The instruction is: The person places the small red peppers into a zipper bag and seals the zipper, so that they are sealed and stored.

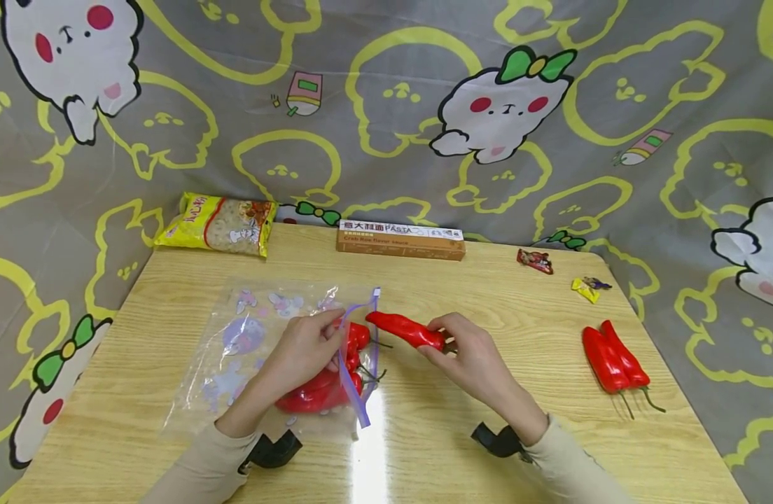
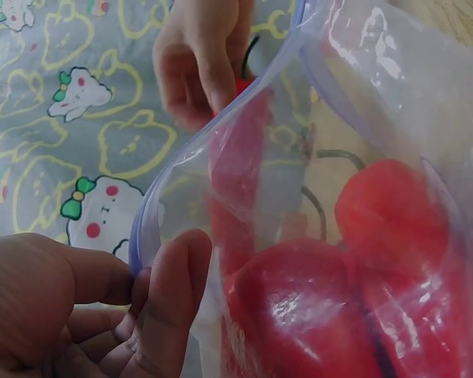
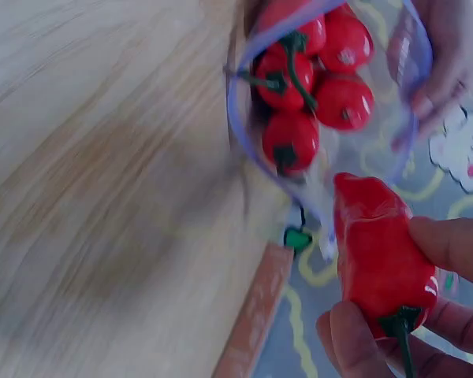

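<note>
Beige sleeves (image 1: 194, 467) extend over the near edge of the wood-grain table (image 1: 437, 434). Transparent zip bag (image 1: 238, 337) lies left of centre, mouth facing right; several bagged red peppers (image 3: 344, 101) occupy it, stems toward the opening. Yellow food packet (image 1: 219, 222) lies at rear left; pasta box (image 1: 399, 243) rests at rear centre. Two loose peppers (image 1: 603, 358) lie side by side at right. Left grip (image 1: 307, 343) pinches the bag's rim, mouth parted. Right grip (image 1: 475, 357) holds one red pepper (image 1: 404, 329) near its stem end, tip directed toward the bag mouth. Small red wrapper (image 1: 535, 261) and small yellow wrapper (image 1: 586, 290) lie at rear right.
</note>
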Motion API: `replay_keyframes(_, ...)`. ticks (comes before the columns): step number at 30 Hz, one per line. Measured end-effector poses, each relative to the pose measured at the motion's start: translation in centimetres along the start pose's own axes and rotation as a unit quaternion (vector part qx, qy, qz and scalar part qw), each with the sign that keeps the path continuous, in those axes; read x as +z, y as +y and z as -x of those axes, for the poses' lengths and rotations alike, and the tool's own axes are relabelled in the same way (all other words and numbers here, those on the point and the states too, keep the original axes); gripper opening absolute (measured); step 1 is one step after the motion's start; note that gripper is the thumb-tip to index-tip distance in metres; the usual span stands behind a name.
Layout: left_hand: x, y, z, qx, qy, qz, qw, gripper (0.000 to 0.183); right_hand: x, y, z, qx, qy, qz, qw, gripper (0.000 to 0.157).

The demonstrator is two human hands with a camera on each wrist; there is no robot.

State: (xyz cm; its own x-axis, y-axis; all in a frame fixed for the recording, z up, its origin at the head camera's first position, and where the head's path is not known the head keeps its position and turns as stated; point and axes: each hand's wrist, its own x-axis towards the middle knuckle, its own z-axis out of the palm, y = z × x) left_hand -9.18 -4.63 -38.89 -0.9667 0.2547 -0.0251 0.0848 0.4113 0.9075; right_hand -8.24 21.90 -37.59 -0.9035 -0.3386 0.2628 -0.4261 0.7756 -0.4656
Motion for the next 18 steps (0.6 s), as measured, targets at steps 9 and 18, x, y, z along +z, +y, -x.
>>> replay_keyframes(9, 0.2, -0.1, 0.0, 0.022, -0.008, 0.005, 0.9997, 0.039, 4.2, -2.1, -2.4, -0.055, 0.012, -0.003, 0.998, 0.027)
replay_keyframes(18, 0.0, 0.0, 0.0, 0.037, -0.011, 0.003, 0.9993, 0.039, 6.5, -3.0, -3.5, -0.087, 0.055, -0.012, 0.995, 0.031)
